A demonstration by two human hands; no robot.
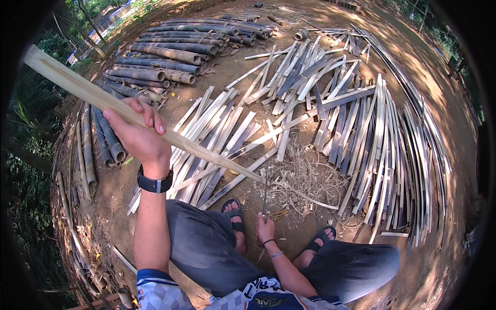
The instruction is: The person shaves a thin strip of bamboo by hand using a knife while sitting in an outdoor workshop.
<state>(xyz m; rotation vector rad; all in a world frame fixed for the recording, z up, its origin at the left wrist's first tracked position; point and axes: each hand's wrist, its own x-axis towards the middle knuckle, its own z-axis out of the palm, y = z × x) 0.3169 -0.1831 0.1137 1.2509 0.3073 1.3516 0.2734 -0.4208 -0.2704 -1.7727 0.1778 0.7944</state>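
Note:
My left hand (139, 133) is closed around a long pale bamboo strip (206, 153), raised at the left and slanting down to the right across the view. In my right hand (265, 229), low between my knees, is a knife (265, 199) gripped by its handle, the thin dark blade pointing up and away from me. The blade meets or crosses the strip's lower end; whether it cuts in, I cannot tell. A thin curled shaving (305, 196) trails right from that end. Below it, a heap of shavings (312, 178) lies on the dirt.
Split bamboo strips lie in piles ahead (310, 72), to the left (206, 134) and to the right (387, 155). Whole bamboo poles (170, 51) are stacked at the far left. My sandalled feet (235, 222) rest on the dirt ground either side of the knife.

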